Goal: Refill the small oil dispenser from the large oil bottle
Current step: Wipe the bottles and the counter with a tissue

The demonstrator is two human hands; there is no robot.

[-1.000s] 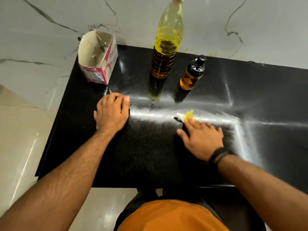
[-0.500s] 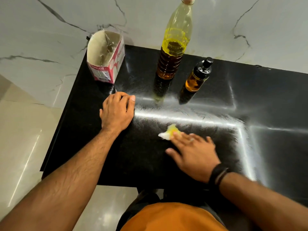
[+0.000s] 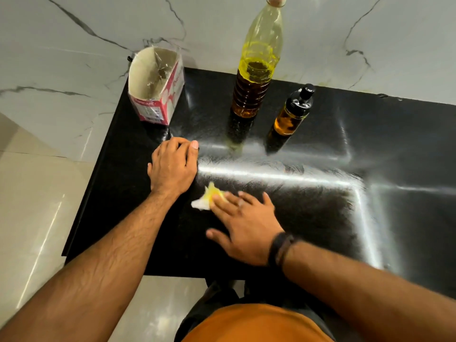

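Note:
The large oil bottle [image 3: 256, 70] stands upright at the back of the black counter [image 3: 308, 218], capped in red and about half full of amber oil. To its right stands the small oil dispenser [image 3: 292, 112] with its black pump top on. My right hand [image 3: 243, 225] lies flat with straight fingers and presses an oil-stained white tissue [image 3: 206, 199] onto the counter. My left hand [image 3: 172, 164] rests on the counter just left of the tissue, its fingers curled under and holding nothing.
An opened pink and white carton [image 3: 158, 90] stands at the counter's back left corner. A marble wall rises behind the counter. The counter's left edge drops to a tiled floor [image 3: 32, 206].
My right hand has slid the tissue leftward and toward me across the counter, closer to my left hand. The left hand and both bottles have stayed put.

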